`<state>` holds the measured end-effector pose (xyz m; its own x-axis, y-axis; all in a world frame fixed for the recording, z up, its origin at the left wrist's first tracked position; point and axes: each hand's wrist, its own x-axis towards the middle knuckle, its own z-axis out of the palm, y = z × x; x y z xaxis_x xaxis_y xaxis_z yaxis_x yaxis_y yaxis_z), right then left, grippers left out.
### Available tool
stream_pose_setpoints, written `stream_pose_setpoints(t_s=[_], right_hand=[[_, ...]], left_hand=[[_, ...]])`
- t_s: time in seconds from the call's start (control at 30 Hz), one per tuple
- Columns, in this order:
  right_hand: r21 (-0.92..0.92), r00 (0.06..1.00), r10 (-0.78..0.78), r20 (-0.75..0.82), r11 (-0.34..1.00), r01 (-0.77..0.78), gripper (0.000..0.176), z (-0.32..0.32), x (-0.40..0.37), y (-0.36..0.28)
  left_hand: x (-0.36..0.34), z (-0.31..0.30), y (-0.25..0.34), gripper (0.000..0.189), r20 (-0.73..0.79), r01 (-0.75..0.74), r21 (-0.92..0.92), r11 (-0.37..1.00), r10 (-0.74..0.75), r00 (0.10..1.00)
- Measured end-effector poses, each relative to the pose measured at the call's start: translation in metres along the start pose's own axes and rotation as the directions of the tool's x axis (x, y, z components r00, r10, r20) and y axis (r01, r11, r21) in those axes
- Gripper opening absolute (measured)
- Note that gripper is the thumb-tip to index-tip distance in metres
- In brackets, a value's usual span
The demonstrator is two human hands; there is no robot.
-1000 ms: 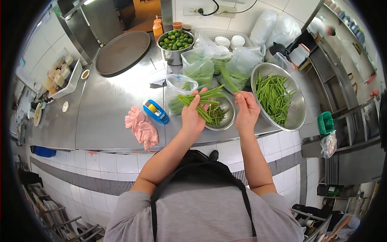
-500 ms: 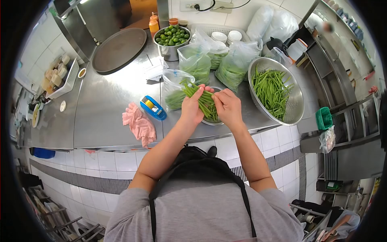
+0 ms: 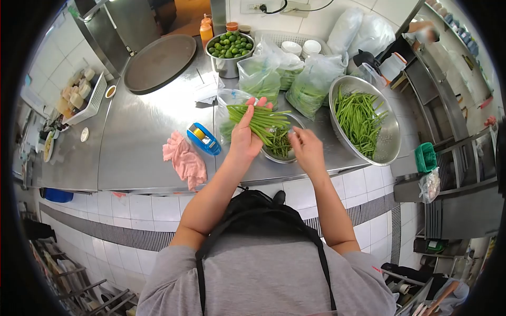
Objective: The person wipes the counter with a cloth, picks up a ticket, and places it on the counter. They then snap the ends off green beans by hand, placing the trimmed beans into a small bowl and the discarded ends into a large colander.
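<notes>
Left hand [image 3: 245, 139] is clamping fingers round one bean bunch [image 3: 262, 119] above one small bowl [image 3: 272, 157]; right hand [image 3: 308, 151] beside it, fingers curling, grasp unclear.

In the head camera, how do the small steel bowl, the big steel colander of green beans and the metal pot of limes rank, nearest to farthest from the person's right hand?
1. Small steel bowl, just left of the right hand.
2. Big steel colander of green beans, off to its right.
3. Metal pot of limes, far back and left.
</notes>
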<state>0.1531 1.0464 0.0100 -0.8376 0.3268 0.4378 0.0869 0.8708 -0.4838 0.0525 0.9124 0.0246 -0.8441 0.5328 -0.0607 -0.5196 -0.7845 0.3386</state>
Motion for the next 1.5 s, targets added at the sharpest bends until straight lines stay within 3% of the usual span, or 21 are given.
stream_pose_setpoints(t_s=[0.07,0.23,0.33,0.4,0.53,0.63,0.7,0.73,0.8,0.83,0.9,1.0,1.03,1.07,1.1,1.13,1.17,1.2,1.27,1.4,1.5], right_hand=[[0.392,0.991,-0.08,-0.109,0.913,0.116,0.011,-0.027,0.007,-0.024],[0.412,0.984,-0.172,-0.041,0.894,0.174,0.007,-0.032,0.014,-0.042],[0.287,0.967,-0.252,0.026,0.929,0.234,0.008,-0.027,0.015,-0.04],[0.332,0.979,-0.194,0.063,0.929,0.162,0.01,-0.027,0.015,-0.042],[0.362,0.969,-0.224,0.101,0.916,0.174,0.011,-0.023,0.016,-0.039],[0.264,0.971,-0.217,0.105,0.947,0.183,0.009,-0.015,0.013,-0.042],[0.45,0.997,-0.054,-0.055,0.89,0.073,0.007,-0.012,0.012,-0.045],[0.449,0.997,-0.055,-0.056,0.891,0.074,0.007,-0.006,0.012,-0.042],[0.821,0.968,0.244,0.05,0.543,-0.18,0.008,0.005,0.012,-0.039],[0.821,0.969,0.244,0.048,0.543,-0.178,0.008,0.006,0.013,-0.041],[0.95,0.933,0.359,0.002,0.29,-0.114,0.011,0.003,0.013,-0.047],[0.96,0.945,0.316,-0.082,0.28,-0.01,0.012,-0.015,0.022,-0.04],[0.912,0.973,0.232,0.012,0.397,-0.106,0.01,-0.016,0.02,-0.025],[0.912,0.973,0.232,0.009,0.396,-0.103,0.01,-0.014,0.017,-0.015],[0.631,0.993,0.102,0.053,0.767,-0.113,0.009,-0.013,0.016,-0.008],[0.219,0.989,0.005,0.151,0.975,-0.038,0.009,-0.011,0.014,-0.002],[0.097,0.992,0.007,0.128,0.995,-0.02,0.01,0.001,0.009,0.008],[0.094,0.992,0.005,0.126,0.995,-0.017,0.01,0.0,0.009,0.001],[0.436,0.987,0.087,-0.137,0.9,-0.019,0.006,-0.001,0.011,-0.014],[0.533,0.995,0.082,-0.05,0.845,-0.043,0.007,-0.027,0.02,-0.041],[0.468,0.999,-0.047,-0.025,0.882,0.053,0.006,-0.03,0.022,-0.049]], left_hand=[[-0.001,0.001,0.0,0.031,0.01,-0.011,-0.013,1.0,0.011,1.0],[-0.003,0.012,-0.004,0.032,0.056,-0.04,0.007,0.999,0.04,0.998],[-0.006,0.015,-0.007,0.032,0.076,-0.06,0.044,0.997,0.056,0.996],[-0.007,0.014,-0.007,0.032,0.079,-0.055,0.057,0.997,0.05,0.996],[-0.008,0.012,-0.009,0.032,0.08,-0.068,0.072,0.995,0.062,0.995],[-0.008,0.012,-0.009,0.032,0.079,-0.084,0.045,0.995,0.081,0.994],[-0.008,0.013,-0.009,0.03,0.064,-0.067,0.023,0.998,0.065,0.996],[-0.009,0.013,-0.01,0.03,0.065,-0.066,0.022,0.998,0.065,0.996],[-0.012,0.011,-0.016,0.027,0.066,-0.042,0.031,0.999,0.04,0.997],[-0.012,0.011,-0.019,0.027,0.068,-0.042,0.031,0.999,0.039,0.997],[-0.012,0.009,-0.025,0.023,0.093,-0.009,-0.026,1.0,0.012,0.996],[-0.008,0.003,-0.02,0.023,-0.016,-0.006,-0.076,0.997,0.005,1.0],[-0.006,0.001,-0.017,0.023,-0.015,-0.007,-0.075,0.997,0.006,1.0],[-0.004,0.0,-0.014,0.022,-0.007,-0.022,-0.088,0.996,0.021,1.0],[-0.003,0.0,-0.012,0.022,0.0,-0.036,-0.104,0.994,0.036,0.999],[-0.002,0.002,-0.011,0.022,0.004,-0.035,-0.106,0.994,0.036,0.999],[-0.002,0.004,-0.009,0.022,0.01,-0.034,-0.101,0.994,0.036,0.999],[-0.002,0.007,-0.008,0.022,0.018,-0.035,-0.097,0.995,0.037,0.999],[-0.002,0.013,-0.006,0.022,0.041,-0.045,-0.086,0.995,0.049,0.998],[-0.003,0.015,-0.01,0.022,0.125,-0.082,-0.004,0.997,0.082,0.989],[-0.004,0.019,-0.014,0.022,0.178,-0.148,0.085,0.985,0.132,0.975]])
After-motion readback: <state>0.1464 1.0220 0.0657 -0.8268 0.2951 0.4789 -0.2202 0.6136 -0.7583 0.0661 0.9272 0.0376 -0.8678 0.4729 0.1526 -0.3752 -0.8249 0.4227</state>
